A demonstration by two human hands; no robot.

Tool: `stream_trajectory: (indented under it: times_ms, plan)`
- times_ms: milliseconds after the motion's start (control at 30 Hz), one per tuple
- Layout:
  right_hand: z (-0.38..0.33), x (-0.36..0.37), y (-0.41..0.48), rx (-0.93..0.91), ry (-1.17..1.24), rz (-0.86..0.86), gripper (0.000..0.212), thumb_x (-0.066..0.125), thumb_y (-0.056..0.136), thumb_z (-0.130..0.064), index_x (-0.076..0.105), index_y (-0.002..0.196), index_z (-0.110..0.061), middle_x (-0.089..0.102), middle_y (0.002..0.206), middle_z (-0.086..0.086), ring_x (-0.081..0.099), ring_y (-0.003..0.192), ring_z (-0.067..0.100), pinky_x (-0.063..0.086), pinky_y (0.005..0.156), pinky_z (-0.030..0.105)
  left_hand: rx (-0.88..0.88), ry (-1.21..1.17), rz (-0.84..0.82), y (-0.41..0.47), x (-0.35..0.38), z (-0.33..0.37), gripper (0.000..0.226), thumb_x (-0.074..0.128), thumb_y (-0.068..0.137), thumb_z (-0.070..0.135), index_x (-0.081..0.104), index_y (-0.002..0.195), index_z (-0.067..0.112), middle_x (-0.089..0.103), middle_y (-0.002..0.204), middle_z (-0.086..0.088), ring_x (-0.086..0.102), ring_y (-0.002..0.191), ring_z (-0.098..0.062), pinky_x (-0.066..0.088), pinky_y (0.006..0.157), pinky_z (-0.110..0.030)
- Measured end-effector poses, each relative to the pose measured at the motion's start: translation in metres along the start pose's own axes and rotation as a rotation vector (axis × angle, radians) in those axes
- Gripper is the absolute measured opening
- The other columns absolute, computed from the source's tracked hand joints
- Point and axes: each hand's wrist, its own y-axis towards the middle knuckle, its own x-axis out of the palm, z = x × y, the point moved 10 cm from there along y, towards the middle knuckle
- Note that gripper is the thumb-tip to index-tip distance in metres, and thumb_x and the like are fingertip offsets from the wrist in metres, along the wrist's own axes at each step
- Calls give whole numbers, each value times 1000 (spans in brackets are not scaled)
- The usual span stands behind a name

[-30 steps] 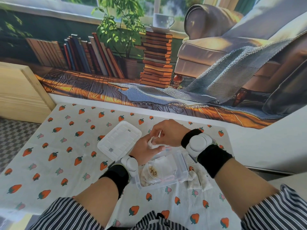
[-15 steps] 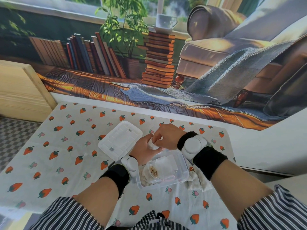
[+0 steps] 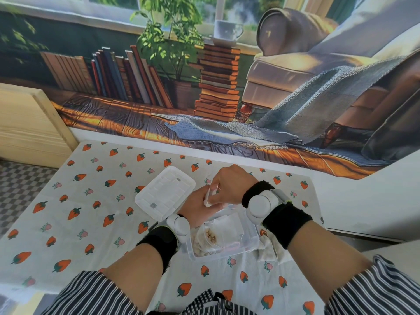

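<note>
Tally on one worktop (image 3: 91, 223)
One clear box (image 3: 216, 255), one white lid (image 3: 166, 193), one sachet (image 3: 208, 197), two hands (left hand (image 3: 195, 208), right hand (image 3: 229, 185)); pouches (image 3: 225, 230) in the box too heaped to count.

The worktop (image 3: 91, 223) is covered by a white cloth printed with strawberries. A white lid (image 3: 164, 193) lies flat on it, just left of a clear plastic box (image 3: 250, 245). A few pale pouches (image 3: 270, 252) lie against the box's right side.

Clear glossy plastic box (image 3: 247, 244), matt printed cloth (image 3: 79, 201), thin white sachet (image 3: 208, 197).
</note>
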Motion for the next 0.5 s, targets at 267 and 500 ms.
stream_trajectory:
  times_ms: [267, 500]
  plan:
    - [-16, -4, -8, -164, 184, -57, 15, 68, 86, -40, 79, 84, -31, 60, 82, -18, 55, 77, -5, 38, 64, 9, -20, -65, 55, -1, 1, -8, 18, 80, 88, 26, 69, 100, 18, 74, 93, -6, 74, 91, -22, 58, 82, -37]
    - [42, -6, 2, 17, 503, 185, 13, 66, 88, -23, 66, 76, -19, 66, 79, -11, 59, 64, -3, 43, 64, 17, 34, 53, 157, -4, -14, -16, 43, 79, 82, 25, 45, 77, -1, 53, 68, -2, 60, 71, -22, 48, 70, -32]
